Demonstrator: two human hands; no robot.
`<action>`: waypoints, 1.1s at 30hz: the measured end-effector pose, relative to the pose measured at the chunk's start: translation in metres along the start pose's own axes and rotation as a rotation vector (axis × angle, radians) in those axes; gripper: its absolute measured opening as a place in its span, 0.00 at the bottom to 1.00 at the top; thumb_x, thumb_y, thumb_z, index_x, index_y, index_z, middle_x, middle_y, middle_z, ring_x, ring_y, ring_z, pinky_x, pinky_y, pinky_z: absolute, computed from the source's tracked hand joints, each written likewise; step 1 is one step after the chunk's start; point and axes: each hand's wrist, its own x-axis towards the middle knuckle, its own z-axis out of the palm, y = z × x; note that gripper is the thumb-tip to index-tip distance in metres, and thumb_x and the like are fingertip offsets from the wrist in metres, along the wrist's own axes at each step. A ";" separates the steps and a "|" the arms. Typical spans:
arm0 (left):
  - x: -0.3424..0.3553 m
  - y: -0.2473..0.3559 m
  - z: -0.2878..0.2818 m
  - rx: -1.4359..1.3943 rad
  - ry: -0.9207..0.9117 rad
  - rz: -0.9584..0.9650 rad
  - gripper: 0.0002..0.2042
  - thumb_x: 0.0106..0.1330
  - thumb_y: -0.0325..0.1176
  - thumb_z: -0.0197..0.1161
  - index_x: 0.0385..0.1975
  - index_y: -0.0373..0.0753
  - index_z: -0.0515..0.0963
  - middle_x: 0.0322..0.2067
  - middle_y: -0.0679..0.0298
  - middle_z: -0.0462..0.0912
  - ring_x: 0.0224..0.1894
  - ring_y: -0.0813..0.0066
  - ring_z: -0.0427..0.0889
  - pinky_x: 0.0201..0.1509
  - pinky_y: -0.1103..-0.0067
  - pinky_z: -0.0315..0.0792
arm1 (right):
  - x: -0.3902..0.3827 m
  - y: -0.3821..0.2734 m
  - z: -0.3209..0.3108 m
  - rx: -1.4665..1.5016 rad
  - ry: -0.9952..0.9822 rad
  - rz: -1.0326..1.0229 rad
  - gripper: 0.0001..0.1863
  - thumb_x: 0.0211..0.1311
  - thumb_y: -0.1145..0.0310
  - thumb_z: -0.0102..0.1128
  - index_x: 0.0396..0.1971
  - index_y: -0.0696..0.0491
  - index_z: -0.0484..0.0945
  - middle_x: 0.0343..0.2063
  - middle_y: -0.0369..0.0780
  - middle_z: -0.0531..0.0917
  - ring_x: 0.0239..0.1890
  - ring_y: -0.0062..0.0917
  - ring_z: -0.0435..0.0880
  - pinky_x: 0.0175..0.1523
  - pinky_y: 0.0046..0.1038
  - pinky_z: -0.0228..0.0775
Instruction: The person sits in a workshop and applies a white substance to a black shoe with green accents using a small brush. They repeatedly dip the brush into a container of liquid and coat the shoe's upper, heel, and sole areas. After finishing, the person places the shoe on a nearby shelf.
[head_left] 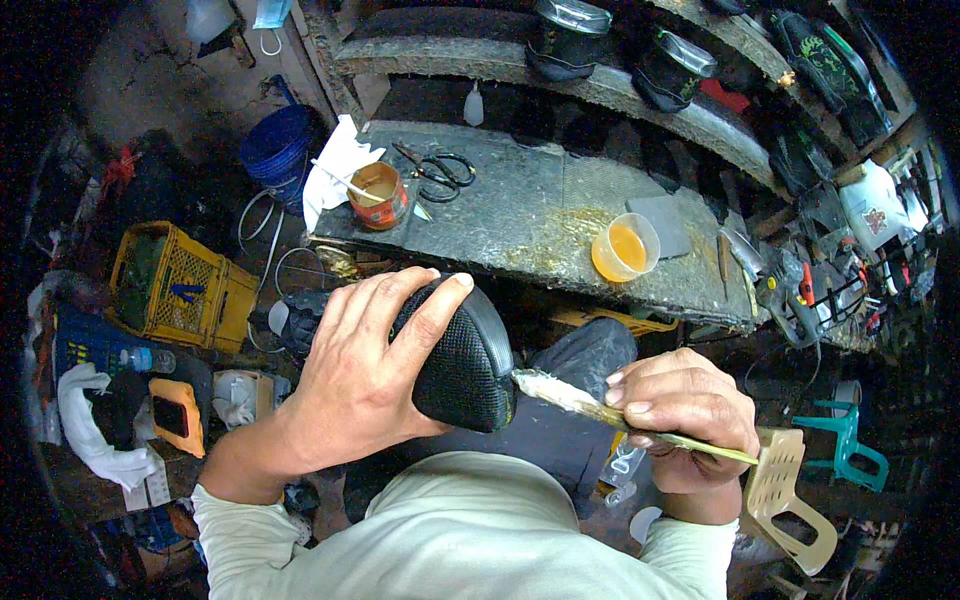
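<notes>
My left hand point(365, 350) grips a black shoe-shaped piece point(455, 365) with a mesh-like texture and a smooth dark band along one edge. Its fingers lie over the top, and the thumb is underneath. In my right hand point(690, 410) is a brush point(565, 393) with a thin yellowish handle. White, pasty stuff coats its bristles, and the tip meets or nearly meets the band's edge. Beyond my hands, a worktable point(490, 215) bears a red can point(380, 198) with a stick in it, black-handled scissors point(442, 178) and a clear tub of orange liquid point(625, 248).
Shelves point(450, 62) with black footwear run behind the table. To the left stand a blue bucket point(275, 145) and a yellow crate point(180, 285). Tools, including red-handled ones point(806, 285), crowd the right side. A beige chair point(785, 490) and a green chair point(845, 440) are at lower right.
</notes>
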 end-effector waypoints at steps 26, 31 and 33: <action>0.003 0.003 -0.009 0.092 -0.140 -0.045 0.60 0.27 0.38 0.86 0.71 0.40 0.63 0.58 0.51 0.73 0.59 0.49 0.74 0.62 0.60 0.68 | 0.006 -0.001 -0.003 -0.034 -0.142 0.025 0.11 0.52 0.79 0.71 0.37 0.59 0.84 0.30 0.44 0.88 0.32 0.36 0.89 0.40 0.35 0.83; 0.003 0.002 -0.010 0.073 -0.143 -0.037 0.60 0.28 0.40 0.87 0.71 0.40 0.63 0.57 0.51 0.73 0.58 0.49 0.74 0.61 0.60 0.68 | 0.003 0.000 -0.005 0.016 -0.143 0.051 0.14 0.50 0.82 0.71 0.38 0.59 0.84 0.32 0.45 0.88 0.33 0.37 0.89 0.40 0.34 0.83; 0.003 0.002 -0.010 0.052 -0.148 -0.043 0.60 0.28 0.40 0.87 0.71 0.39 0.63 0.57 0.51 0.73 0.58 0.50 0.74 0.61 0.60 0.68 | 0.003 -0.001 -0.006 0.022 -0.145 0.057 0.14 0.49 0.82 0.72 0.38 0.59 0.84 0.32 0.45 0.88 0.33 0.37 0.89 0.40 0.34 0.83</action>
